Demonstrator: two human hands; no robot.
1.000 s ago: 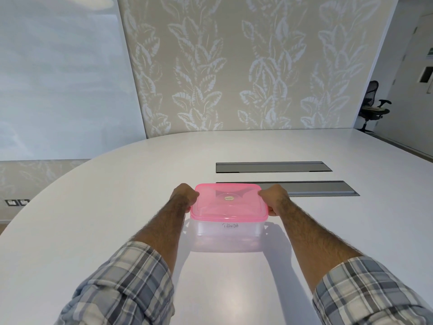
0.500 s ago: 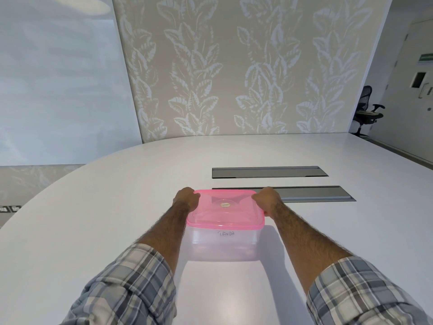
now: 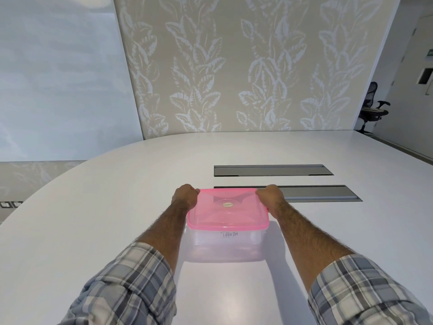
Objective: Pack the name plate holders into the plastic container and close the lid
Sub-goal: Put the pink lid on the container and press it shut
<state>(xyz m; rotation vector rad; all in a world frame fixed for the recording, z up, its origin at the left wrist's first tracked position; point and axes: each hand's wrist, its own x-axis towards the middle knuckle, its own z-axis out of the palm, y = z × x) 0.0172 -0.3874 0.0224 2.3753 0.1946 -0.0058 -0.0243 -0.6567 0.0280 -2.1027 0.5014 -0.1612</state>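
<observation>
A clear plastic container [image 3: 226, 245] with handwriting on its near wall stands on the white table [image 3: 93, 219]. A translucent pink lid [image 3: 227, 209] with a small round sticker lies on top of it. My left hand [image 3: 186, 195] grips the lid's far left corner with curled fingers. My right hand [image 3: 269, 195] grips the far right corner the same way. What lies inside the container is blurred; no name plate holders can be made out.
Two long grey cable hatches [image 3: 273, 170] [image 3: 321, 194] are set into the table just beyond the container. A black office chair [image 3: 372, 109] stands far right by a door. A leaf-patterned wall lies behind the table.
Both hands have stayed on the lid's far corners. The container now sits slightly nearer to me and the view has tilted a little.
</observation>
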